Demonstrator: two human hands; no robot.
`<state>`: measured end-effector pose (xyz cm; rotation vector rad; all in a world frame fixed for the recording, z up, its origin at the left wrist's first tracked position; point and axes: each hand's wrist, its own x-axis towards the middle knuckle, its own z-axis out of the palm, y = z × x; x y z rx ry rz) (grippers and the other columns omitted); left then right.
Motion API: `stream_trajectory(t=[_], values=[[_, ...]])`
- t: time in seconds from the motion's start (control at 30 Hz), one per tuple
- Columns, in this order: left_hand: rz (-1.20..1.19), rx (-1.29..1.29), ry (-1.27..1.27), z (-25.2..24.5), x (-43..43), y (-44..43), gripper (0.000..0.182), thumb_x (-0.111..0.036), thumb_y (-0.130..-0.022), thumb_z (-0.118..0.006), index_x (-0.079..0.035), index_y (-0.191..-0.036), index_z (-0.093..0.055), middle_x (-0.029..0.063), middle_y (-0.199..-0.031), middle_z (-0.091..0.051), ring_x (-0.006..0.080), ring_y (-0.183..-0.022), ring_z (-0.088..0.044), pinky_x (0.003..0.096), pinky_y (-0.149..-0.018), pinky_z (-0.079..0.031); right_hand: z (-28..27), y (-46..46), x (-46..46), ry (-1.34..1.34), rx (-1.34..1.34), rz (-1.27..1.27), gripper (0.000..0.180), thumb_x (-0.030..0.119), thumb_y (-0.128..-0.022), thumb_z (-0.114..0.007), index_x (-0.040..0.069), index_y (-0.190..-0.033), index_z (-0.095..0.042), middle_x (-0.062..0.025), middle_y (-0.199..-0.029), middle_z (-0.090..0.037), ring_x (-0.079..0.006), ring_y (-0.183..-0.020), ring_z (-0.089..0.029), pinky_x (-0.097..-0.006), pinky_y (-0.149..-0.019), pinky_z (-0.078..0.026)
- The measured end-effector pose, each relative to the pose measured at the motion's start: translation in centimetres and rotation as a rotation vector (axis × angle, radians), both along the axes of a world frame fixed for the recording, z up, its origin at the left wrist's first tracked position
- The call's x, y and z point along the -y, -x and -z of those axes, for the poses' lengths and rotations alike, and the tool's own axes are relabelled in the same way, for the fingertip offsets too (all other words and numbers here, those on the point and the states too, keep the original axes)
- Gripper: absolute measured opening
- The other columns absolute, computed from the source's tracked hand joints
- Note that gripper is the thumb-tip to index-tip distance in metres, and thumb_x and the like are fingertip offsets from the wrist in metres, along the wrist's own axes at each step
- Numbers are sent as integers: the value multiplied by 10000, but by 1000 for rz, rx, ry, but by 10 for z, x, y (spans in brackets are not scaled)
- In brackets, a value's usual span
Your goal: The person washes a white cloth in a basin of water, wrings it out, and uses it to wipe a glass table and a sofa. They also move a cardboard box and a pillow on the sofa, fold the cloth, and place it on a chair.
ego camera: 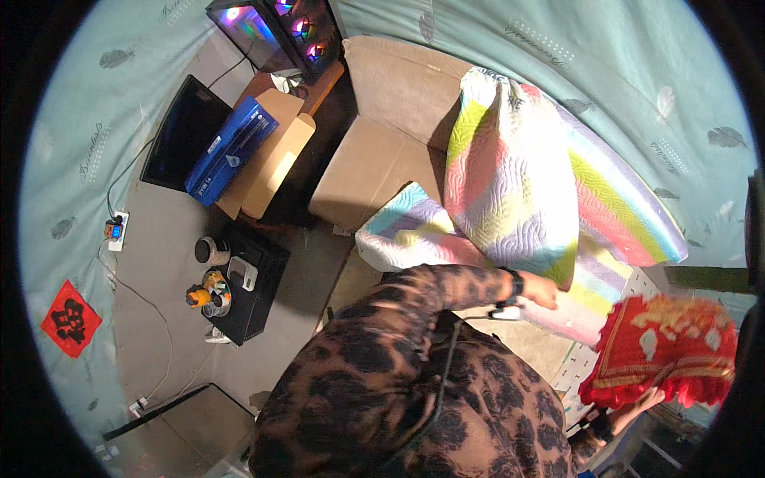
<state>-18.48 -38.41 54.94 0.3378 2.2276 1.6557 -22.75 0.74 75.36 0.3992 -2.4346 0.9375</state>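
Note:
A striped quilted cover (514,173) in pink, green, yellow, blue and purple drapes over a beige upholstered sofa (382,161) in bunched folds. My left hand (538,291), with a dark band at the wrist, is at the cover's lower corner; whether its fingers grip the fabric is unclear. At the right, my right hand (651,397) holds the near edge of a red ruffled textile (663,346) with gold trim and pale yellow and white patterns. It is blurred; whether it is a cushion or a cloth does not show. A small white object (505,313) hangs on a cord below my left wrist.
Beyond the sofa, a lit computer case (281,36), a dark monitor (185,137) and an open blue cardboard box (233,152) crowd a wooden desk (327,83). Jars (212,251) stand on a low black cabinet (263,287). Cables trail along the wall.

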Motion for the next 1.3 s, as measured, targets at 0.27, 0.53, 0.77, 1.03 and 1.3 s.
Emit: stream_trajectory(t=[0.27, 0.53, 0.77, 1.03, 1.3], values=[[-525, 280, -51, 74, 147, -190, 286, -274, -881, -559, 0, -799, -575, 34, -635, -509, 119, -593, -468, 350, -536, -416, -44, 9, 196, -193, 0, -430, 428, 204, -835, -580, -1, -1201, -493, -128, -979, -541, -257, -1042, -500, -375, -907, -415], [-888, 618, -246, 82, 208, -341, 428, -457, -933, -517, -44, -971, -622, 26, -834, -615, 140, -762, -565, 308, -694, -454, 26, 29, 501, -392, 430, -1060, 294, 57, -820, -595, 9, -1110, -598, -136, -993, -641, -265, -928, -602, -357, -833, -472], [-976, 685, -299, 106, 281, -385, 350, -387, -954, -524, -79, -1109, -579, 10, -993, -612, 100, -829, -560, 263, -721, -469, 133, -26, 723, -431, 515, -1589, 336, 149, -758, -617, 25, -1071, -618, -255, -984, -634, -401, -976, -606, -424, -838, -477], [-1287, 779, -503, 53, 343, -386, 449, -353, -976, -509, -23, -1279, -495, 81, -1166, -603, 154, -1017, -588, 295, -868, -480, 192, 37, 825, -473, 460, -933, 351, 202, -857, -601, 63, -1178, -570, -240, -1062, -606, -397, -986, -587, -422, -860, -479], [-1096, 947, -509, 56, 357, -358, 390, -325, -991, -489, -43, -1260, -516, 42, -1147, -603, 131, -998, -583, 280, -832, -474, 241, 96, 685, -663, 375, -132, 774, 357, -713, -751, 85, -1341, -390, -142, -1436, -346, -347, -1378, -257, -663, -1020, -252]])
